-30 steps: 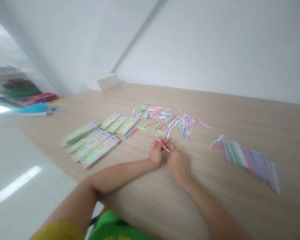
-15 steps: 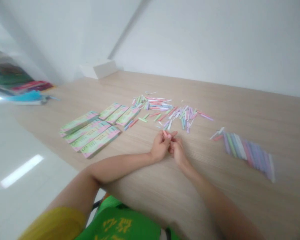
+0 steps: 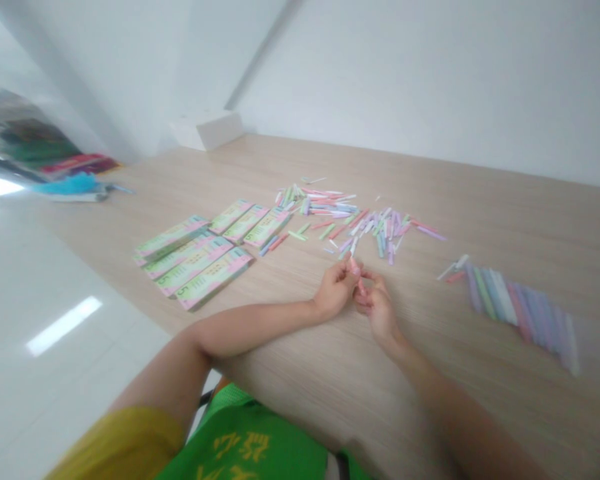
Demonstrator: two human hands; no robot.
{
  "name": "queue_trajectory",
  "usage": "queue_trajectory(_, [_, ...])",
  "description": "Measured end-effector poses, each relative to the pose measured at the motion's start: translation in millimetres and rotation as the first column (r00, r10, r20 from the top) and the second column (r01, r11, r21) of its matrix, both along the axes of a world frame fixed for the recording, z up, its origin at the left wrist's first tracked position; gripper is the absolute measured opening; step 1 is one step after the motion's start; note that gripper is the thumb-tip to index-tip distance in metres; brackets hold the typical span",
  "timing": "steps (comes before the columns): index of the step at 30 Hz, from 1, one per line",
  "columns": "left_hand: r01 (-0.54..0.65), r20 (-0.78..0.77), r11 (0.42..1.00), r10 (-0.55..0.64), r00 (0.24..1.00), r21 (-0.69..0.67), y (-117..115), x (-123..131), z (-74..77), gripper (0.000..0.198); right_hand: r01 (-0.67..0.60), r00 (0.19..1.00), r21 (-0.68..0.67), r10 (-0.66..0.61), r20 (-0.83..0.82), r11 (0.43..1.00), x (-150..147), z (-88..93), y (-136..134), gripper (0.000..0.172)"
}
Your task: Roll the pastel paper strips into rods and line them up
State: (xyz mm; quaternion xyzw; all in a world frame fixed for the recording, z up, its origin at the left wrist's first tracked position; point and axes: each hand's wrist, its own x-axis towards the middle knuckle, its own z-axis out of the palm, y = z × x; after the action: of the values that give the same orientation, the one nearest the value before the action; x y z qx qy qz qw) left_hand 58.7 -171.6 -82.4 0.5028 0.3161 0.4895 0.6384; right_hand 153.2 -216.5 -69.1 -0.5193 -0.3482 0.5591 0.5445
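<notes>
Two hands [image 3: 343,292] pinch pink paper strip [image 3: 355,270], long axis pointing forward.

From the right hand [image 3: 375,310], loose paper strips [image 3: 360,227] in the way at 12 o'clock, booklets [image 3: 195,263] at 9 o'clock, row of coloured strips [image 3: 515,310] at 3 o'clock, passage over the wooden tabletop [image 3: 480,227] at 2 o'clock.

Head cam, fwd/down at hands [image 3: 336,290]

Yellow short sleeve [image 3: 120,443], green vest [image 3: 240,443] printed with yellow characters [image 3: 235,448], bare forearms [image 3: 250,328]
</notes>
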Motion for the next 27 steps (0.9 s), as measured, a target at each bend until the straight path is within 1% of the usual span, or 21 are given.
queue_trajectory(3, [0.083, 0.02, 0.993, -0.085, 0.996, 0.078, 2, -2, 4.8, 0.042, -0.004, 1.0, 0.009, 0.004, -0.008, 1.0, 1, 0.4, 0, 0.041])
queue_trajectory(6, [0.121, 0.044, 0.989, -0.125, 0.991, 0.091, -1, -3, 7.4, 0.04, 0.016, 1.0, -0.005, -0.016, 0.005, 1.0, 2, 2.0, 0, 0.039])
queue_trajectory(10, [0.057, 0.042, 0.992, -0.062, 0.997, 0.113, -8, -1, 7.3, 0.034, 0.067, 0.996, -0.03, -0.065, 0.067, 0.997, 3, 6.4, 0, 0.035])
queue_trajectory(12, [0.029, 0.037, 0.994, -0.033, 0.999, 0.105, -10, -1, 7.4, 0.035, 0.078, 0.992, -0.032, -0.075, 0.103, 0.996, 3, 9.1, 0, 0.033])
queue_trajectory(14, [0.042, 0.035, 0.995, -0.045, 0.998, 0.094, -9, -1, 8.1, 0.038, 0.068, 0.992, -0.046, -0.063, 0.108, 0.997, 2, 13.1, -1, 0.034])
queue_trajectory(16, [0.107, 0.031, 0.989, -0.111, 0.993, 0.104, -4, -3, 8.9, 0.04, 0.024, 0.998, -0.067, -0.02, 0.064, 0.997, 3, 19.2, -1, 0.035])
queue_trajectory(18, [0.21, 0.005, 0.968, -0.212, 0.977, 0.138, 3, -5, 9.3, 0.044, -0.045, 0.999, -0.072, 0.045, 0.0, 0.996, 6, 26.9, -1, 0.038])
queue_trajectory(20, [0.291, -0.057, 0.937, -0.285, 0.957, 0.192, 8, -7, 9.2, 0.045, -0.103, 0.994, -0.086, 0.1, -0.039, 0.991, 10, 34.1, -1, 0.038])
queue_trajectory(21, [0.303, -0.108, 0.926, -0.286, 0.952, 0.226, 9, -8, 9.2, 0.045, -0.131, 0.991, -0.111, 0.126, -0.049, 0.985, 13, 36.9, 0, 0.037])
queue_trajectory(22, [0.287, -0.175, 0.919, -0.246, 0.953, 0.271, 10, -9, 9.5, 0.044, -0.162, 0.986, -0.147, 0.155, -0.058, 0.976, 16, 38.8, 1, 0.036])
queue_trajectory(23, [0.244, -0.252, 0.91, -0.163, 0.954, 0.335, 9, -10, 10.4, 0.042, -0.197, 0.98, -0.192, 0.187, -0.069, 0.961, 19, 39.8, 2, 0.035])
queue_trajectory(24, [0.191, -0.332, 0.887, -0.045, 0.942, 0.42, 8, -11, 12.0, 0.04, -0.24, 0.97, -0.236, 0.225, -0.088, 0.942, 21, 40.1, 3, 0.033])
queue_trajectory(25, [0.149, -0.405, 0.839, 0.09, 0.91, 0.523, 6, -13, 14.7, 0.039, -0.288, 0.957, -0.272, 0.266, -0.114, 0.918, 24, 39.8, 4, 0.03])
queue_trajectory(26, [0.15, -0.47, 0.766, 0.215, 0.856, 0.625, 5, -15, 18.5, 0.04, -0.335, 0.941, -0.295, 0.306, -0.143, 0.895, 27, 39.0, 5, 0.027])
queue_trajectory(27, [0.203, -0.528, 0.679, 0.313, 0.789, 0.705, 4, -17, 23.3, 0.04, -0.374, 0.927, -0.309, 0.337, -0.167, 0.875, 29, 37.9, 6, 0.024])
